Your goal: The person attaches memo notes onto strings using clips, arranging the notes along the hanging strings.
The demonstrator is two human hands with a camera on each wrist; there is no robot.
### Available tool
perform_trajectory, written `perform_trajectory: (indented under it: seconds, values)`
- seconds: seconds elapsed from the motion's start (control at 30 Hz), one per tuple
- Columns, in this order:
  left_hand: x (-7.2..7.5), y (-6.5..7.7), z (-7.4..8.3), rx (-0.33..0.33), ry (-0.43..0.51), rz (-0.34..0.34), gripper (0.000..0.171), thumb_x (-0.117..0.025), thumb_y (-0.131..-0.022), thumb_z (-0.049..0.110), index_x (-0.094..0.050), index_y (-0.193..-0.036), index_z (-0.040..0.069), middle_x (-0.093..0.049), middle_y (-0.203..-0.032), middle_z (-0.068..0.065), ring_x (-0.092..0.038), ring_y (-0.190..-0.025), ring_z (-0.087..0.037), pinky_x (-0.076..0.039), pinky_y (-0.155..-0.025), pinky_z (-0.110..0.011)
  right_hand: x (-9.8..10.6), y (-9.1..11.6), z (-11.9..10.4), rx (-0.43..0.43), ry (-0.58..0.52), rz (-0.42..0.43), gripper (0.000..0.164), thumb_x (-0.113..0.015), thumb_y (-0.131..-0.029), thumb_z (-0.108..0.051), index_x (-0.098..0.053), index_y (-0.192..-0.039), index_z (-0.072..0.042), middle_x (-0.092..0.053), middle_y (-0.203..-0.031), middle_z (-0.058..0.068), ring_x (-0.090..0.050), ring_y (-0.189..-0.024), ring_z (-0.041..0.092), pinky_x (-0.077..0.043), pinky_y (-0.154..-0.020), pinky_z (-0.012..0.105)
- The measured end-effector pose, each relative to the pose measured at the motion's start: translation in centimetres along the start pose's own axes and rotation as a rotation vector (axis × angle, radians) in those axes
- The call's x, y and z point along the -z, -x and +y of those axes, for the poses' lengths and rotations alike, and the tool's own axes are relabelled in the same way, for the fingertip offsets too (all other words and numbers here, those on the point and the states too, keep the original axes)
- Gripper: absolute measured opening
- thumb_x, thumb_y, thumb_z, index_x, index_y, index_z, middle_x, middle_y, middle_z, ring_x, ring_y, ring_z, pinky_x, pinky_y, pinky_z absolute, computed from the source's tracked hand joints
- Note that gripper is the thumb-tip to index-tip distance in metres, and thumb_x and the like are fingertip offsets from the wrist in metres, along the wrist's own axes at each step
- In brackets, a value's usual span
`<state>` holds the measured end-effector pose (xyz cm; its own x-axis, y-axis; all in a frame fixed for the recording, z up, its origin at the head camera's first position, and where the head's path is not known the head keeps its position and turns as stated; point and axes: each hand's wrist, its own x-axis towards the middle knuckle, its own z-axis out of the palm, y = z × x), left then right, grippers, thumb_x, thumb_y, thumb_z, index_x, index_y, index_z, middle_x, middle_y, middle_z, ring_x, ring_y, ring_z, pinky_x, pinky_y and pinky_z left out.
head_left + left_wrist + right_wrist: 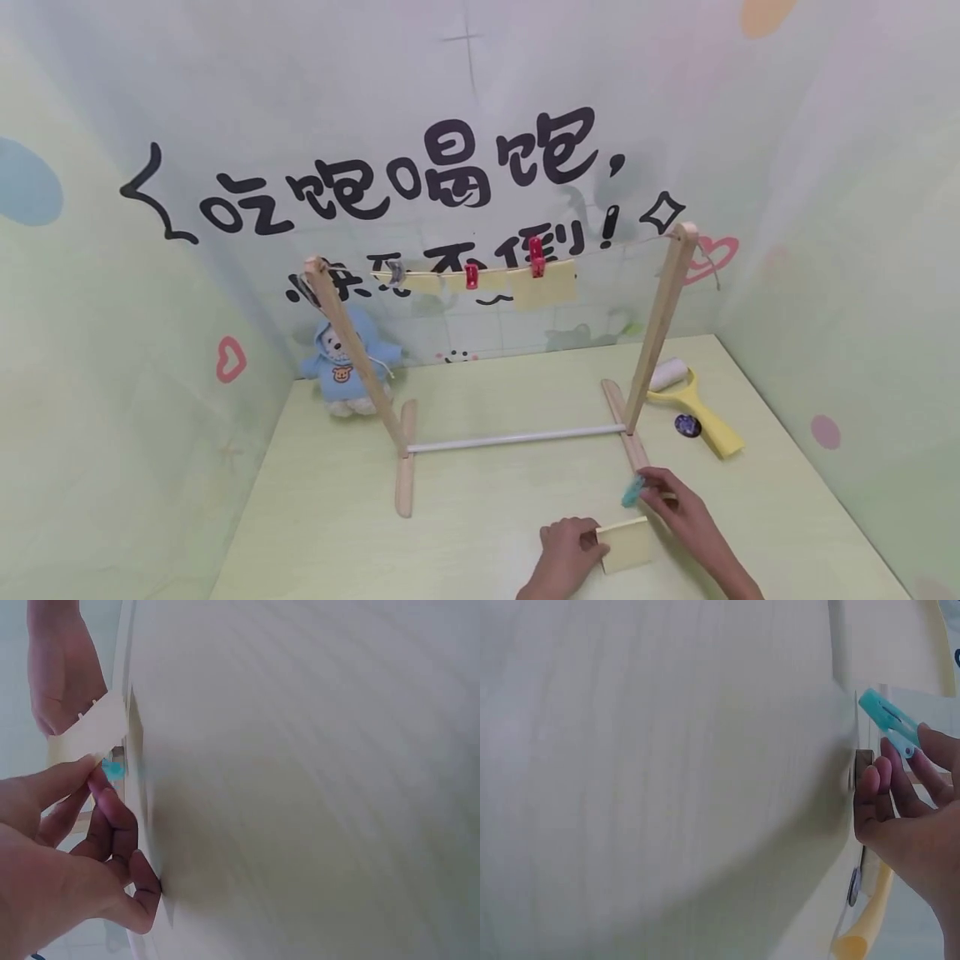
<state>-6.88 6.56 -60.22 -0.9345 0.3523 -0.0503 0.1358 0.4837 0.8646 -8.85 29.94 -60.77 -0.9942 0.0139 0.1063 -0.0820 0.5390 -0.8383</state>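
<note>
Near the table's front, my left hand (564, 554) pinches the left edge of a pale yellow paper (627, 546) between thumb and fingers. The paper stands up with a narrow fold along its top. To its right and a little farther back, my right hand (686, 512) grips a teal clothespin (891, 718) by one end, its other end pointing left. Beyond both hands stands a wooden rack (663, 325) with a string between its posts. Yellow papers (545, 285) hang from the string, held by a grey clip (397, 272) and red clothespins (471, 277).
A white rod (517, 438) joins the rack's wooden feet (405, 487). Behind the left post sits a plush toy (345, 367) in blue. Right of the rack lie a yellow-handled lint roller (701, 408) and a small dark round object (687, 426). Printed walls enclose the table.
</note>
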Motion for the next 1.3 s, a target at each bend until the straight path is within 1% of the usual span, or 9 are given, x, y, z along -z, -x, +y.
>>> perform_trajectory:
  seconds: [0.13,0.3,0.47,0.57,0.67,0.8,0.97,1.1,1.3]
  values:
    - [0.1,-0.5,-0.8,-0.048,0.084,0.043,0.008,-0.086,-0.095,0.015,-0.083,-0.094,0.007,-0.074,-0.077,0.006,-0.053,-0.070,0.007,-0.045,-0.074,-0.023,0.8,-0.5,-0.7,0.117,0.008,0.057,0.029,-0.072,-0.102,0.001,-0.070,-0.131,0.002,-0.074,-0.105,0.007,-0.060,-0.096,-0.008,-0.057,-0.076,0.022]
    - [0.5,-2.6,-2.2,-0.215,0.087,0.130,0.016,-0.076,-0.103,0.021,-0.080,-0.094,0.008,-0.067,-0.080,0.015,-0.053,-0.072,0.008,-0.050,-0.063,-0.018,3.5,-2.6,-4.4,0.311,0.024,0.111,0.029,-0.076,-0.095,0.010,-0.071,-0.123,0.003,-0.071,-0.101,0.008,-0.059,-0.097,-0.006,-0.052,-0.078,0.015]
    - [5.3,-4.1,3.5,-0.244,0.079,0.179,0.020,-0.066,-0.110,0.012,-0.072,-0.093,0.002,-0.063,-0.084,0.001,-0.051,-0.077,0.001,-0.050,-0.067,-0.022,7.4,-5.3,-10.9,0.648,0.056,0.129,0.037,-0.081,-0.082,0.018,-0.072,-0.114,0.002,-0.065,-0.116,0.016,-0.057,-0.105,-0.003,-0.049,-0.080,0.014]
    - [8.3,-5.2,7.3,-0.269,0.073,0.198,0.022,-0.063,-0.111,0.009,-0.068,-0.092,0.001,-0.060,-0.084,-0.002,-0.048,-0.078,-0.001,-0.046,-0.067,-0.020,9.7,-6.7,-14.9,0.765,0.084,0.118,0.029,-0.083,-0.086,0.010,-0.074,-0.111,-0.001,-0.061,-0.123,0.017,-0.055,-0.117,0.000,-0.047,-0.085,0.014]
    - [10.6,-6.5,10.0,-0.297,0.068,0.214,0.021,-0.063,-0.112,0.012,-0.071,-0.096,0.001,-0.059,-0.085,-0.002,-0.048,-0.078,-0.001,-0.044,-0.069,-0.018,11.3,-7.5,-18.1,0.800,0.095,0.111,0.016,-0.079,-0.100,-0.017,-0.075,-0.109,-0.004,-0.060,-0.124,0.015,-0.052,-0.123,0.002,-0.044,-0.089,0.014]
    - [12.7,-7.6,12.6,-0.354,0.085,0.242,0.019,-0.068,-0.110,0.013,-0.078,-0.102,-0.001,-0.064,-0.088,-0.006,-0.051,-0.081,-0.002,-0.047,-0.073,-0.020,12.6,-8.0,-21.2,0.827,0.098,0.111,0.040,-0.068,-0.101,-0.044,-0.076,-0.107,-0.005,-0.059,-0.123,0.016,-0.052,-0.124,0.003,-0.043,-0.093,0.012]
    - [14.3,-8.6,14.7,-0.373,0.143,0.280,0.020,-0.070,-0.109,0.016,-0.081,-0.102,0.000,-0.068,-0.085,-0.008,-0.053,-0.079,-0.003,-0.046,-0.073,-0.020,13.6,-8.8,-24.4,0.838,0.086,0.107,0.016,-0.083,-0.096,-0.011,-0.076,-0.107,-0.001,-0.058,-0.125,0.020,-0.052,-0.129,0.004,-0.041,-0.106,0.012]
    - [15.1,-9.4,16.5,-0.359,0.245,0.250,0.027,-0.067,-0.112,0.019,-0.075,-0.096,-0.001,-0.061,-0.073,-0.001,-0.051,-0.067,-0.004,-0.041,-0.063,-0.021,14.4,-9.8,-26.9,0.841,0.085,0.152,0.031,-0.084,-0.079,0.019,-0.078,-0.105,0.003,-0.057,-0.124,0.021,-0.049,-0.136,0.002,-0.034,-0.116,0.019]
    - [16.3,-10.7,18.6,-0.353,0.351,0.192,0.026,-0.064,-0.113,0.019,-0.072,-0.101,-0.002,-0.048,-0.053,0.006,-0.045,-0.049,-0.008,-0.033,-0.052,-0.023,15.3,-11.9,-30.1,0.850,0.072,0.199,0.028,-0.082,-0.080,0.023,-0.078,-0.103,0.008,-0.052,-0.122,-0.009,-0.050,-0.137,0.004,-0.037,-0.103,0.024]
